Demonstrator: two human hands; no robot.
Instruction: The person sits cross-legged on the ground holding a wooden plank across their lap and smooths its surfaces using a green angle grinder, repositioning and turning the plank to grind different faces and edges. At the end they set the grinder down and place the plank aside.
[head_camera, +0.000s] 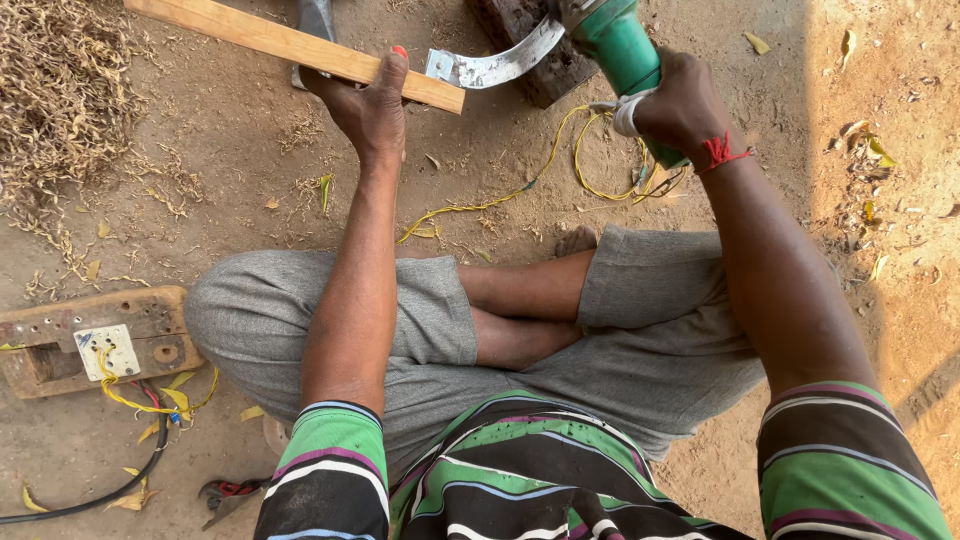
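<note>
While left hand (368, 105) clamps plank (295, 48), right hand (680, 105) round green grinder (620, 45) (both hands closed).

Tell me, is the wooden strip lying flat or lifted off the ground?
Cannot tell. The left hand grips the wooden strip near its end, hiding any gap beneath.

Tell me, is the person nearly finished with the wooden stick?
Hard to tell. Wood shavings already lie piled on the dirt. The left hand holds the long pale wooden strip down; the right hand grips a green power tool. The strip looks whole.
</note>
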